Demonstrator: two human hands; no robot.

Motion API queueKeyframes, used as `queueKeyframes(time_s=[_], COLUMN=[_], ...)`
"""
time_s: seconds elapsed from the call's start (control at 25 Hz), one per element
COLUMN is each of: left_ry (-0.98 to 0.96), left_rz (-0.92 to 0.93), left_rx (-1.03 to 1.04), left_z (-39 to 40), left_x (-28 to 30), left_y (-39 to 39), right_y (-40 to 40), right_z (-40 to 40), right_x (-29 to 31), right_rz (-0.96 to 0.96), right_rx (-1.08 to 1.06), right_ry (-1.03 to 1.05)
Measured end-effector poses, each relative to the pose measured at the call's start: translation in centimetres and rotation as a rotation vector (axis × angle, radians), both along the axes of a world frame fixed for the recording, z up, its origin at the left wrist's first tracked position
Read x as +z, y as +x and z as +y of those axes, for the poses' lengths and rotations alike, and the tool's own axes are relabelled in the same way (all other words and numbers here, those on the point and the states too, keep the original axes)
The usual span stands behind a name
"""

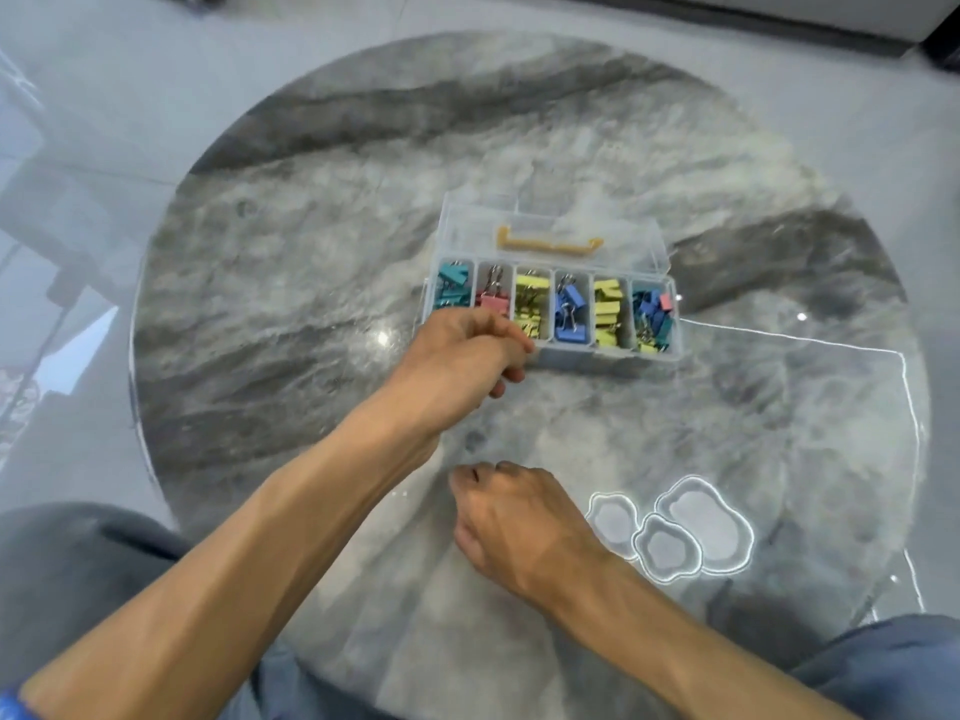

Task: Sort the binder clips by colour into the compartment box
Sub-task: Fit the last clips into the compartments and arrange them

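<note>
Head view: the clear compartment box [550, 309] sits open on the round marble table [311, 252], its lid tipped back. Its six sections hold binder clips [570, 317] — teal, pink, yellow, blue, yellow, then mixed. The left hand [462, 350] hovers at the box's near-left corner, fingers curled; whether it holds a clip I cannot tell. The right hand [519, 522] rests nearer on the table — fingers curled under, contents hidden.

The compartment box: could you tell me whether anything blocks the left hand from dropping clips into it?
Nothing visible does. The box has its lid folded back, compartments uncovered, and the left hand is at its near-left corner.
</note>
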State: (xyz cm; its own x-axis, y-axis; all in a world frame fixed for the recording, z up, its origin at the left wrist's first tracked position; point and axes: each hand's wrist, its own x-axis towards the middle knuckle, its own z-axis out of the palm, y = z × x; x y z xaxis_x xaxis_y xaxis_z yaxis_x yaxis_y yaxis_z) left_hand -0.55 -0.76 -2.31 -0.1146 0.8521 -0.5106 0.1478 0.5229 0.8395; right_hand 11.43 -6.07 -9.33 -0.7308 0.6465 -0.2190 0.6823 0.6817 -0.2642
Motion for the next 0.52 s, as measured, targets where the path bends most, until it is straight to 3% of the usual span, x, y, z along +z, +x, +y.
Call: queueKeyframes(time_s=[0.12,0.24,0.44,0.52], left_ry=[0.020,0.025,0.047,0.055], left_rz=[-0.011,-0.021,-0.050,-0.070], left_rx=[0.047,0.064,0.130,0.163], left_z=[0.5,0.5,0.5,0.7], left_x=[0.3,0.5,0.7,1.1], left_y=[0.0,0.2,0.1,-0.1], right_y=[0.9,1.6,1.8,2.5], right_z=[2.8,3.8,4.8,5.6], right_x=[0.3,-0.2,-0.2,0.9], right_rz=[0.108,0.230,0.523,0.508], right_rx=[-0.238,-0.249,-0.568,-0.604], right_ry=[-0.134,-0.171,-0.576,-0.609])
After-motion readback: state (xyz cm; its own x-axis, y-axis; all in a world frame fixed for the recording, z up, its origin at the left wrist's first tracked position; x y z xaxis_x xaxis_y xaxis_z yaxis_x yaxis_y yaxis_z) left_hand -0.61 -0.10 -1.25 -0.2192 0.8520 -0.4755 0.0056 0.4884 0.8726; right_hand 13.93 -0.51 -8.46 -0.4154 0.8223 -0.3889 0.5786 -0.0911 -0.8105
